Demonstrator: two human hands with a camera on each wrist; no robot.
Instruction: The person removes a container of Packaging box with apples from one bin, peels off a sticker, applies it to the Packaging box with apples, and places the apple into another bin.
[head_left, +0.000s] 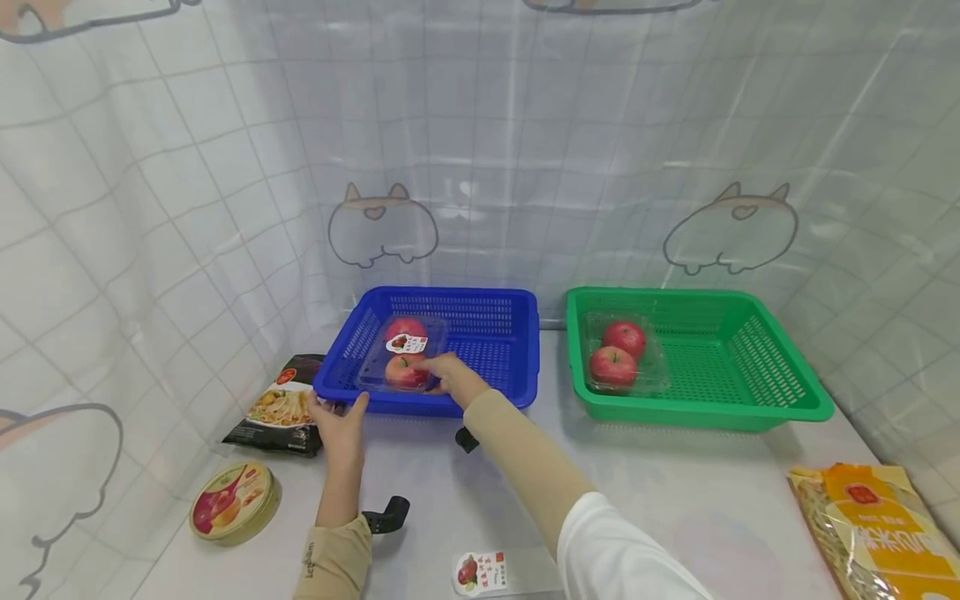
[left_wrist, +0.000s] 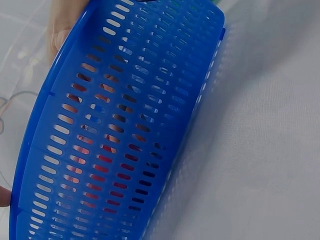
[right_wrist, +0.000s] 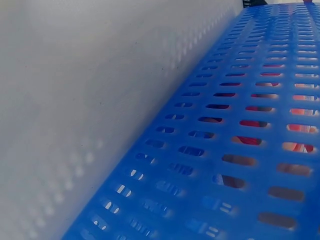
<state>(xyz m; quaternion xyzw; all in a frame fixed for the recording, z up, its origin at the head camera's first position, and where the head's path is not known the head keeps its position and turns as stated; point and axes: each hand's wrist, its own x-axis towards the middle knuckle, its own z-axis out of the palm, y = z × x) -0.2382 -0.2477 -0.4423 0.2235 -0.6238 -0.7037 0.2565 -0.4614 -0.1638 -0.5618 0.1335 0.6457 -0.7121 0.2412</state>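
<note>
A clear plastic box of apples with a white label lies at the left of the blue basket. My right hand reaches over the front rim and holds the box's right side, near the front apple. Its lower fingers are partly hidden. My left hand is at the basket's front left corner, thumb and forefinger spread, with a fingertip at the rim in the left wrist view. Through the slots of the basket wall, red apple patches show in the right wrist view.
Right of the blue basket stands a green basket with another clear box of apples. A black noodle packet and a round tin lie left. A yellow packet lies right, and a loose label lies in front.
</note>
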